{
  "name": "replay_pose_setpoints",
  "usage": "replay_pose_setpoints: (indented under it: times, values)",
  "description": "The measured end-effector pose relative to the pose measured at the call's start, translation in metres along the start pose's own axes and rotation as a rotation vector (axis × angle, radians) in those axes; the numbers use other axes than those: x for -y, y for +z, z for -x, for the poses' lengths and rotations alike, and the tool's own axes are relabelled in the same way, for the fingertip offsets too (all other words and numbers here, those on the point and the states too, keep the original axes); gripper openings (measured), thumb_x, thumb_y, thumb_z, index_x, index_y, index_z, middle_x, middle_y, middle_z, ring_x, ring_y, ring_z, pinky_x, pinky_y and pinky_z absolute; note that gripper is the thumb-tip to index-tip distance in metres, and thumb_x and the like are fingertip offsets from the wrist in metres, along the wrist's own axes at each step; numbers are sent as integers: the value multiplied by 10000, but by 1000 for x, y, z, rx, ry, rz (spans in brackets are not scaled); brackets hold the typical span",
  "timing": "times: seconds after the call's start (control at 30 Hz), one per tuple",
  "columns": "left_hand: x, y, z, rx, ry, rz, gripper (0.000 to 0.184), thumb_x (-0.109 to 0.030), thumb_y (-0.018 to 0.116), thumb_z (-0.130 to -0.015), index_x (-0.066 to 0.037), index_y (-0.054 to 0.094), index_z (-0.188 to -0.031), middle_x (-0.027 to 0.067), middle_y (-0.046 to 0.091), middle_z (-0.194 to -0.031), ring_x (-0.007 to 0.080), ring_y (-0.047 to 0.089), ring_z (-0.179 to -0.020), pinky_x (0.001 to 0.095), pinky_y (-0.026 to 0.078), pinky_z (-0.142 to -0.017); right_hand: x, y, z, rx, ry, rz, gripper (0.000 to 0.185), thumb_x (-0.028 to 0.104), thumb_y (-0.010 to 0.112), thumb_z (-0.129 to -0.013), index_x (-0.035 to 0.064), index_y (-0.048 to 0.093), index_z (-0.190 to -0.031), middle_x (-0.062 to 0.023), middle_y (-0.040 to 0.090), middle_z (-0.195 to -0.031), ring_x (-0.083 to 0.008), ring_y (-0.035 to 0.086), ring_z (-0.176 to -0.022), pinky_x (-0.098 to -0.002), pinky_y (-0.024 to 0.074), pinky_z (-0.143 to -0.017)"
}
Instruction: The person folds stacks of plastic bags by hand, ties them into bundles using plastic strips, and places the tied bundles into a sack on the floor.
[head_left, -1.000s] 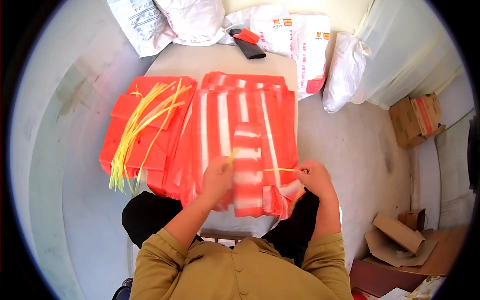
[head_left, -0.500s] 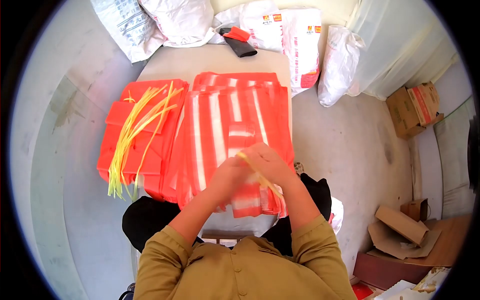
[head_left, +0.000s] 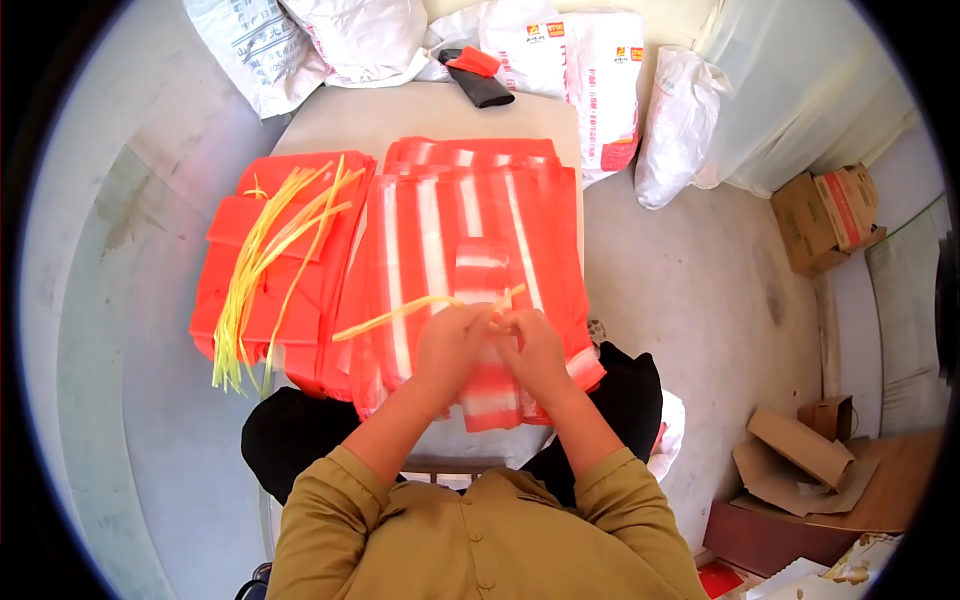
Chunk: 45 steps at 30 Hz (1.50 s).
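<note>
My left hand (head_left: 450, 345) and my right hand (head_left: 533, 345) meet over a narrow folded strip of red-and-white plastic (head_left: 484, 262), fingers pinched together. Between them they hold a yellow plastic tie (head_left: 395, 315). One long end of the tie sticks out to the left and a short end points up to the right. Whether it is knotted is hidden by the fingers. Beneath lies a pile of red plastic sheets with white stripes (head_left: 402, 240). To its left, loose yellow ties (head_left: 243, 290) rest on a stack of plain red plastic (head_left: 230, 225).
A pale table (head_left: 350, 115) carries the piles. White printed sacks (head_left: 605, 100) stand behind it, near a black-and-red roll (head_left: 480, 85). Cardboard boxes (head_left: 825, 215) sit at the right wall, and opened cardboard (head_left: 800, 465) lies at lower right.
My hands have come down from a crossed, overlapping position to side by side. The yellow tie, which trailed down to the right, now stretches out to the left.
</note>
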<state>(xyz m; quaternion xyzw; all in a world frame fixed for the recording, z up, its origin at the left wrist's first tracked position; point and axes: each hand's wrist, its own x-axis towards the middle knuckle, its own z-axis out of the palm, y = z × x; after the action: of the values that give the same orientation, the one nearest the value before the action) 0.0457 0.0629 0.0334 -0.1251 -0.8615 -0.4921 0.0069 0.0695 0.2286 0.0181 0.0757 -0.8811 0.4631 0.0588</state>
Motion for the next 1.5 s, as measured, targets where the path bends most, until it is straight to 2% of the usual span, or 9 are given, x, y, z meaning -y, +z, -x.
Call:
replay_pose_setpoints:
  times: [0.17, 0.4, 0.57, 0.77, 0.97, 1.07, 1.27, 1.37, 1.5]
  values:
    - [3, 3, -6, 80, 40, -281, 147, -148, 664, -942, -37, 746, -990, 156, 673, -920, 353, 664, -833, 427, 534, -731, -6, 7, -3, -188, -375, 269, 278, 10, 669, -821, 66, 704, -1091, -97, 674, -1049, -323, 625, -940, -432, 533, -789]
    - [-1, -13, -4, 116, 225, -289, 112, -76, 659, -930, -12, 723, -995, 137, 662, -947, 350, 664, -884, 427, 544, -762, -19, -3, -12, -35, -270, 248, 163, -12, 670, -797, 48, 711, -943, -91, 660, -1010, -311, 617, -980, -406, 531, -820]
    - [4, -13, -8, 104, 94, -81, 108, -42, 671, -916, 4, 725, -997, 140, 674, -945, 324, 669, -874, 391, 535, -760, -21, -15, -21, 144, -266, 99, 96, 52, 705, -829, 50, 701, -925, -94, 660, -1007, -315, 607, -1005, -407, 528, -846]
    - [7, -12, -6, 54, 74, -90, 98, -53, 685, -904, 9, 733, -963, 140, 681, -913, 315, 669, -858, 383, 528, -748, -17, -9, -15, 13, -334, 236, 110, 111, 707, -897, 61, 713, -995, -100, 673, -1041, -326, 621, -993, -413, 533, -846]
    - [32, -16, 2, -67, 149, -334, 94, -88, 697, -883, 4, 714, -880, 152, 673, -884, 352, 656, -852, 441, 525, -737, -33, 0, -6, -170, -232, 186, 236, 102, 706, -898, 44, 739, -1125, -102, 676, -1076, -304, 644, -968, -410, 540, -814]
    - [47, -10, 4, -62, 131, -424, 110, -109, 698, -881, -7, 687, -842, 151, 658, -865, 361, 646, -845, 466, 526, -736, -30, -5, 1, -162, -131, 234, 210, 96, 696, -901, 60, 748, -1101, -124, 654, -992, -314, 648, -930, -405, 538, -793]
    - [46, -5, 8, -65, 109, -489, 153, -147, 689, -890, -27, 645, -805, 139, 645, -844, 355, 640, -837, 468, 530, -736, -25, -7, -8, -173, -140, 250, 120, 128, 715, -890, 9, 710, -871, -98, 647, -911, -269, 650, -818, -371, 516, -693]
    - [49, -3, 6, -60, 123, -510, 156, -157, 689, -887, -32, 643, -804, 135, 646, -843, 350, 641, -837, 464, 531, -734, -16, 3, -19, -100, 41, -51, 196, 140, 720, -881, -8, 646, -775, -95, 624, -804, -185, 610, -702, -331, 470, -623]
    - [51, 0, 6, -60, 139, -531, 143, -150, 694, -879, -38, 643, -806, 129, 638, -828, 345, 637, -833, 463, 526, -723, -11, 14, -26, 106, 248, -52, 199, 213, 702, -903, 15, 714, -888, -154, 678, -840, -304, 634, -722, -397, 506, -666]
